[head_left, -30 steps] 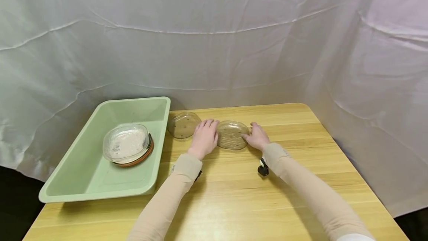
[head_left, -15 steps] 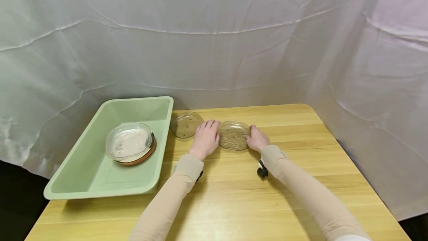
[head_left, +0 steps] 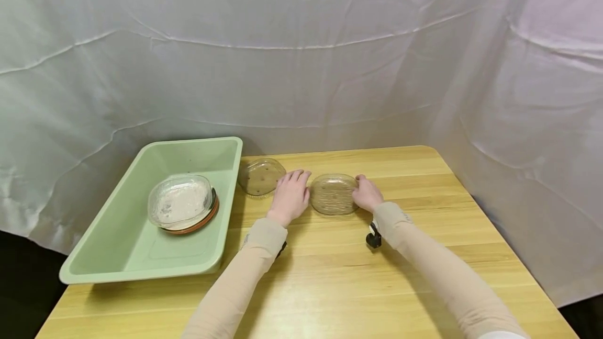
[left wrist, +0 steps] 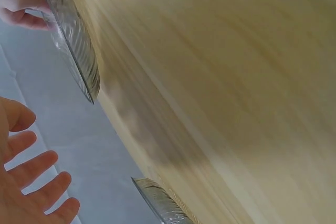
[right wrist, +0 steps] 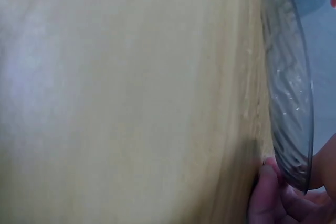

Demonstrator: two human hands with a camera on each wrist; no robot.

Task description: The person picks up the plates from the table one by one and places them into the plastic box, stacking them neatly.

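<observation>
A clear glass dish [head_left: 333,195] with a ribbed wall is at the table's back middle. My right hand [head_left: 367,193] pinches its right rim, thumb on one side and fingers under the other, as the right wrist view shows with the hand [right wrist: 283,198] at the dish's end [right wrist: 289,77]. My left hand [head_left: 289,196] hovers between this dish and a second glass dish [head_left: 260,178] on its left. In the left wrist view the left hand's fingers [left wrist: 39,169] are spread and relaxed, holding nothing, with both dishes apart from them.
A green tub [head_left: 108,208] stands at the table's left. Inside it lies a stack topped by a glass dish [head_left: 181,200], with a reddish-brown rim [head_left: 193,228] beneath. A pale curtain [head_left: 301,82] hangs behind the wooden table [head_left: 325,286].
My right hand has closed on the right rim of the dish. The dish has shifted slightly right and towards me, away from my left hand, which has stayed nearly still.
</observation>
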